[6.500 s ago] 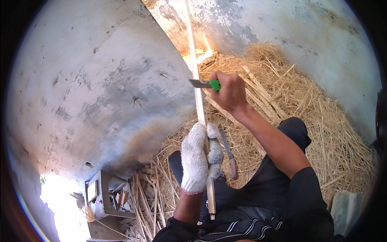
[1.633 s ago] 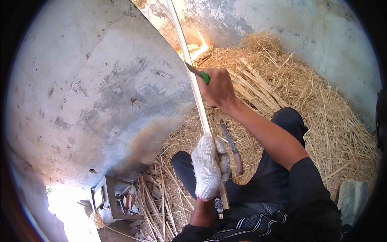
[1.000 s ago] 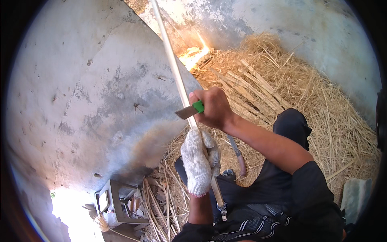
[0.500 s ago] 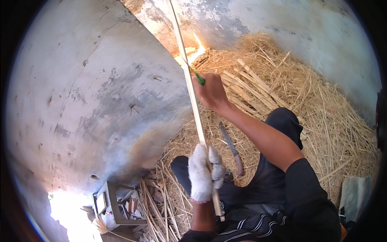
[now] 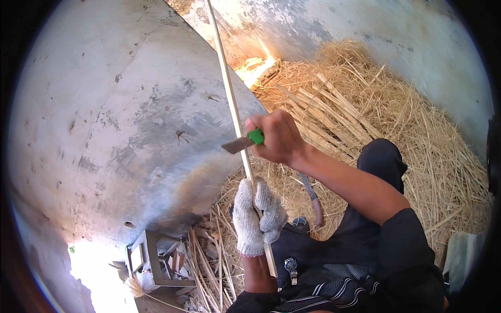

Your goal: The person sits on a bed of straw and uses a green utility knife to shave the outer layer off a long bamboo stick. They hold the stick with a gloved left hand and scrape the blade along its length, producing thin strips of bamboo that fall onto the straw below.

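Note:
A long, pale strip of wood or bamboo (image 5: 228, 86) runs from my lap up past the top edge of the view. My left hand (image 5: 258, 216), in a white knitted glove, is closed around its lower part. Higher up, my bare right hand (image 5: 279, 136) grips a green-handled knife (image 5: 255, 136). The knife's broad grey blade lies across the strip, its tip pointing left; whether the edge bites into the strip I cannot tell. Beside my bent leg, a second knife (image 5: 317, 208) with a brown handle lies on the straw, its blade partly hidden by my right forearm.
Loose straw and shavings (image 5: 417, 146) cover the floor to the right, with split strips (image 5: 326, 112) lying among them. A stained wall (image 5: 125, 130) rises close on the left. A small wooden stand (image 5: 151, 255) holds odds and ends at lower left. A watch (image 5: 291, 268) shows at my lap.
My right hand has come down the strip toward my gloved hand, and the knife's blade now shows across it. The strip has shifted left, with my left hand still around it.

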{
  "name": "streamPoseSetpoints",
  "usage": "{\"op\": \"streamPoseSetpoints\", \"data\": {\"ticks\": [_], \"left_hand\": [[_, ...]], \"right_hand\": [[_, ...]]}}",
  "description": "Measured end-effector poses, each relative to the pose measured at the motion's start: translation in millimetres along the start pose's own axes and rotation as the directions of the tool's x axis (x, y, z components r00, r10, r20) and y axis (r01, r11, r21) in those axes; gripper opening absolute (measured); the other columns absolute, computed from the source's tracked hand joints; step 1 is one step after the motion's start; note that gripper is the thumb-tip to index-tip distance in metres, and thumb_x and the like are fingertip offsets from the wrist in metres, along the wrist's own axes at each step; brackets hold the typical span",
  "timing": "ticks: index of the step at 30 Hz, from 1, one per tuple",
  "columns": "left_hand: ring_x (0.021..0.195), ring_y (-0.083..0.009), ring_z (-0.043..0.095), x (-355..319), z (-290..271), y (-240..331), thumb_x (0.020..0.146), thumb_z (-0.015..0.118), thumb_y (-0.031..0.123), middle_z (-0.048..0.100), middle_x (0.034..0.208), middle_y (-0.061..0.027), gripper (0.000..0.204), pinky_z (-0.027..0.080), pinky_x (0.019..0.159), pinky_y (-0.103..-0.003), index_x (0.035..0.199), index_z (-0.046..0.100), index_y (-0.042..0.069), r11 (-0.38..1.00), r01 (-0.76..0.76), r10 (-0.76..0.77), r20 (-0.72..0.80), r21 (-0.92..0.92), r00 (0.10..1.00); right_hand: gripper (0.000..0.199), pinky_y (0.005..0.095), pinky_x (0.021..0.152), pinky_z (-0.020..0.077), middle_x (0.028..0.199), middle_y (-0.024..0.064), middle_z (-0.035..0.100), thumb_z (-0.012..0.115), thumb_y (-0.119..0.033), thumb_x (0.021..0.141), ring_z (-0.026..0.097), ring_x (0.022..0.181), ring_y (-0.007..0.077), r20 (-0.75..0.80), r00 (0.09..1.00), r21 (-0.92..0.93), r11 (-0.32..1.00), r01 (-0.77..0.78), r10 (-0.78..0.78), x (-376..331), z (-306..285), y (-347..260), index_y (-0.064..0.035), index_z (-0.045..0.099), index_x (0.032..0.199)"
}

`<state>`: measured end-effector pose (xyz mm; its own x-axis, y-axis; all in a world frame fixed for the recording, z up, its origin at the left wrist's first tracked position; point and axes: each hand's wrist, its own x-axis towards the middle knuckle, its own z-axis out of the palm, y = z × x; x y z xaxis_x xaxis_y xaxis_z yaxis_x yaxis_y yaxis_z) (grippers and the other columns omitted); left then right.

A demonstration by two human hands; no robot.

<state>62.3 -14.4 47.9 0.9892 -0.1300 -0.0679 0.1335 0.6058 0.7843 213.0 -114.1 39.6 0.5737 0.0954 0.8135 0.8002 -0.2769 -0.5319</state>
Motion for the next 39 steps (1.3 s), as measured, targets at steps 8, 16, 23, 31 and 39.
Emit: {"op": "streamPoseSetpoints", "data": {"ticks": [8,16,23,31,39], "left_hand": [[0.024,-0.0138,0.024,-15.4,-16.2,-19.7,0.104,0.031,0.046,0.032,0.039,-0.0003,0.043,0.022,0.023,-0.028,0.075,0.042,0.017,0.996,0.076,-0.077,-0.001,-0.054,0.997],[0.027,-0.011,0.026,-42.1,-21.5,-54.2,0.103,0.038,0.043,0.033,0.042,0.0001,0.044,0.021,0.026,-0.023,0.071,0.042,0.013,0.969,0.202,-0.199,0.036,-0.144,0.979],[0.029,-0.0086,0.026,-61.2,-44.6,-46.0,0.101,0.044,0.044,0.033,0.043,0.0019,0.044,0.021,0.027,-0.023,0.071,0.043,0.012,0.984,0.18,-0.18,0.031,0.007,0.983],[0.028,-0.0106,0.029,-36.1,-56.2,-26.9,0.102,0.04,0.046,0.038,0.044,-0.0002,0.046,0.025,0.027,-0.024,0.074,0.046,0.011,0.979,0.067,-0.043,0.13,-0.193,0.991],[0.036,-0.0078,0.036,-22.8,-49.9,-19.5,0.101,0.048,0.043,0.042,0.051,0.001,0.045,0.029,0.034,-0.023,0.104,0.062,0.001,0.742,-0.11,0.239,-0.109,0.661,0.965]], "right_hand": [[0.018,0.0402,0.047,0.0499,0.05,0.017,0.058,0.06,-0.014,0.075,0.063,0.049,0.0328,0.052,0.976,-0.152,0.968,-0.2,0.21,9.5,6.3,24.6,-0.0048,0.067,0.062],[0.036,0.0386,0.047,0.0491,0.05,0.0164,0.058,0.052,-0.022,0.086,0.062,0.049,0.0276,-0.098,0.865,-0.137,0.855,-0.501,0.491,44.0,-5.3,73.9,0.0024,0.065,0.063],[0.028,0.0407,0.049,0.0433,0.064,0.0106,0.059,0.054,-0.023,0.087,0.054,0.052,0.0206,-0.181,0.514,0.137,0.539,-0.831,0.838,66.1,-57.0,95.0,0.0028,0.062,0.079],[0.044,0.0288,0.046,0.0272,0.047,-0.0053,0.038,0.057,-0.044,0.092,0.035,0.046,0.0073,0.134,0.873,0.491,0.733,-0.47,0.47,25.3,-32.9,37.7,-0.0069,0.059,0.068],[0.035,0.0269,0.049,0.0287,0.055,-0.0081,0.037,0.062,-0.036,0.094,0.036,0.051,0.0049,0.262,0.915,0.453,0.798,-0.397,0.307,6.6,-34.5,-8.3,-0.0021,0.07,0.094]]}}
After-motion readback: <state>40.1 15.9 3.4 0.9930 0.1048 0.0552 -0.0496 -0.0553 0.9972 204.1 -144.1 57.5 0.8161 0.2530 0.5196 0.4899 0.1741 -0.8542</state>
